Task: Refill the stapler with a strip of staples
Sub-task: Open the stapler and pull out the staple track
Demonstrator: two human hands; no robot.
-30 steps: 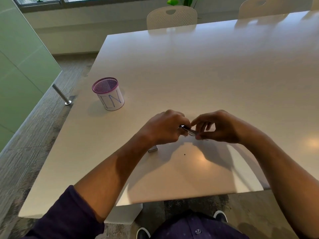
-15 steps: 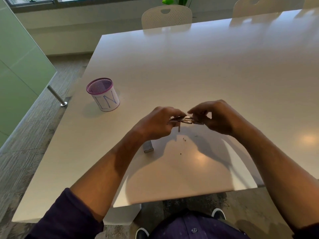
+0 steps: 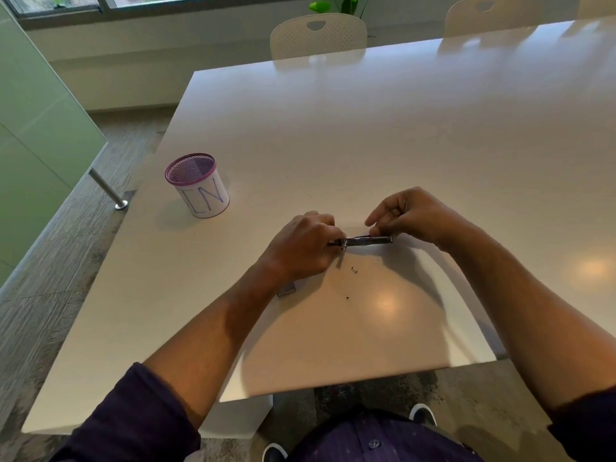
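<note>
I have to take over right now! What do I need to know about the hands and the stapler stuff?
Left hand: closed around one end of the small metal stapler, held just above the white table.
Right hand: fingertips pinching the stapler's other end.
Small grey block, possibly staples: on the table beside the left wrist.
Loose staple bits: below the stapler.
Done: stapler picked up.
Left: whether a strip is loaded cannot be seen; check, load, close.

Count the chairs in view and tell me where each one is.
2: one chair behind the table's far edge, centre; another chair further right. More may sit outside the frame.
</note>
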